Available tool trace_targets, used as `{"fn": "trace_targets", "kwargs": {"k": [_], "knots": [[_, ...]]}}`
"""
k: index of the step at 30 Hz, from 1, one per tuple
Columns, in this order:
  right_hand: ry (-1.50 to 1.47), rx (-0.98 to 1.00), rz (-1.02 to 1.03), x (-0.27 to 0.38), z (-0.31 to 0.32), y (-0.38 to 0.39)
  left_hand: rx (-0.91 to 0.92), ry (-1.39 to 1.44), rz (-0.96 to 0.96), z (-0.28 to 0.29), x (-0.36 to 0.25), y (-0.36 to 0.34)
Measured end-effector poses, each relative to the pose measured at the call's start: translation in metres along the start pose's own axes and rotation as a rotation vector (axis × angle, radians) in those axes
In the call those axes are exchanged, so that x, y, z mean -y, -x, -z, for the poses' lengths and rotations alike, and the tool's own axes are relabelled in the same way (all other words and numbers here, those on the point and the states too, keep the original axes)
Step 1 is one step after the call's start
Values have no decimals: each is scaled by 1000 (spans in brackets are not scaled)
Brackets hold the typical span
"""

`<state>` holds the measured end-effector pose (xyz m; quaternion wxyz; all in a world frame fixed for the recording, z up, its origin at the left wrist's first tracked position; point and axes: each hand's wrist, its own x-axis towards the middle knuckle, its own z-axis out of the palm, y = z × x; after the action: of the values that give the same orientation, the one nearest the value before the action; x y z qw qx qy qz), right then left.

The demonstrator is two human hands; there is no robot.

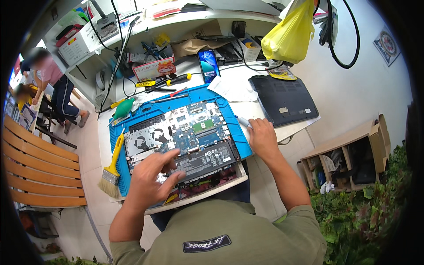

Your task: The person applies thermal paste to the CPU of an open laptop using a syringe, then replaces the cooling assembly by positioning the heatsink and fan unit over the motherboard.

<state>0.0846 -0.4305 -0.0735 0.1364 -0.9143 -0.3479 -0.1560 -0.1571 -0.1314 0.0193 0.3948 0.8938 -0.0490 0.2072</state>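
1. Cluttered white workbench (248,109) spans the centre of the frame beneath a loaded shelf (183,22), a lit phone (208,66) standing at upper centre
2. Opened laptop (183,140), circuit board and black battery (205,161) exposed, lies on a blue mat (238,140) in mid-frame; a dark cover panel (285,99) rests to the upper right
3. Left hand (152,176), lower left of centre, hangs over the battery's left end, thumb and forefinger parted with nothing visible between them; contact with the machine cannot be told
4. Right hand (263,134), right of centre near the mat's edge, has its fingers curled around a pale pen-like tool (244,122) angled toward the upper left
5. Step in hand appears to be work on the laptop's bared interior, cover off and battery lying in its bay
6. Next move seems to call for a steady tool tip and a light left-hand touch, clear of the board's small parts
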Motion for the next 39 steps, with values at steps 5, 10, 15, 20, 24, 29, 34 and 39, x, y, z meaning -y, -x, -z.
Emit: {"fn": "trace_targets", "kwargs": {"k": [5,10,15,20,24,29,34,39], "knots": [[15,-26,51,-1,11,-24,-96,24,116,17,16,42],[-560,-16,-77,8,10,-127,-252,78,235,25,28,73],[-1350,18,-528,-47,-64,-299,-257,115,253,30,27,76],[-1664,-96,-740,-52,-83,-373,-259,84,310,33,25,78],[-1731,-154,-815,-44,-100,-398,-312,91,375,35,23,83],[-1768,-204,-852,-59,-112,-414,-290,130,364,31,25,79],[-1756,-301,-872,-53,-108,-412,-279,188,400,25,23,74],[-1782,-429,-756,-38,-99,-401,-278,211,425,23,21,76]]}}
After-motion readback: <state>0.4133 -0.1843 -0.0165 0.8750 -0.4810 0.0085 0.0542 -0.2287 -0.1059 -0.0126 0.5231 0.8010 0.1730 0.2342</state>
